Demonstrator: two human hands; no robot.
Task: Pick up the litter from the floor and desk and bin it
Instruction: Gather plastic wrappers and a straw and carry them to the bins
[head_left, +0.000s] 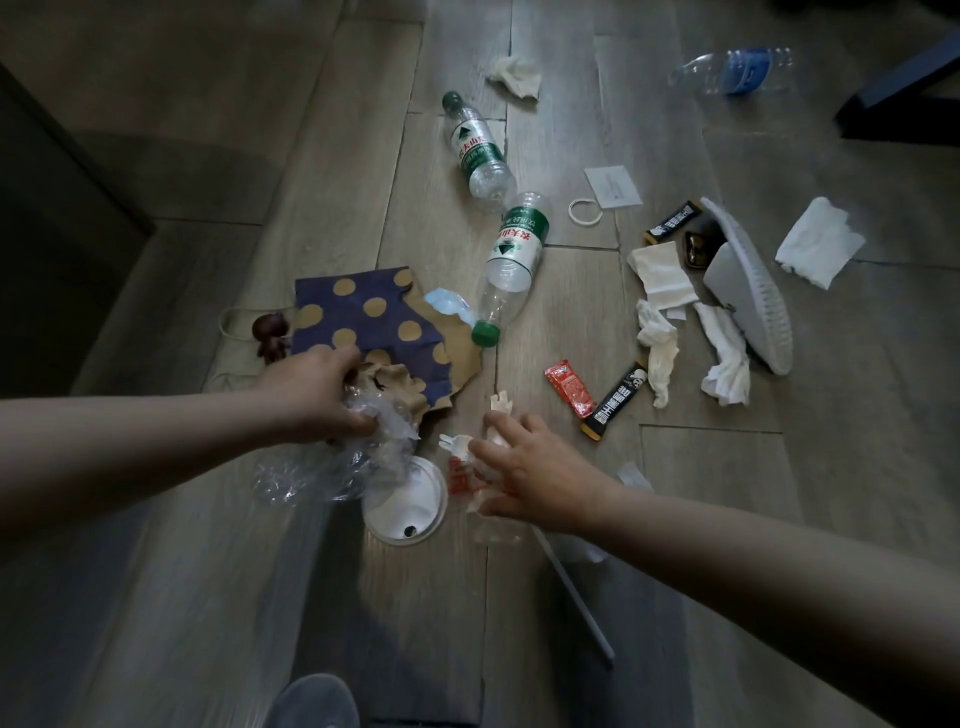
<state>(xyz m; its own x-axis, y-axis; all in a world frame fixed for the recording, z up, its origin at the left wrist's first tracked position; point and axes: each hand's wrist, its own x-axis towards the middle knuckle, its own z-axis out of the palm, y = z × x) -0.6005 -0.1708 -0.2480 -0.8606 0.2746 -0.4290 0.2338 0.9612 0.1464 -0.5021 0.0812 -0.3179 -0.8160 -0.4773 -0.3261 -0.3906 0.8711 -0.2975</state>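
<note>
On my screen I saw the left hand (311, 395) gripping crumpled clear plastic (322, 467), just beside a white lid (405, 504) on the wooden floor (156, 597). The right hand (524, 467) lay with spread fingers over white paper scraps (457, 447); whether it held them, I could not tell. Behind the left hand was a torn spotted paper bag (363, 317), with a small brown figure (270, 332) at its left edge. Further away lay a near bottle (511, 254) and a far bottle (480, 148), both with green labels. To the right were a red sachet (570, 387), a black wrapper (618, 400), a tissue (660, 353) and a grey shoe (753, 286) showing its sole.
</note>
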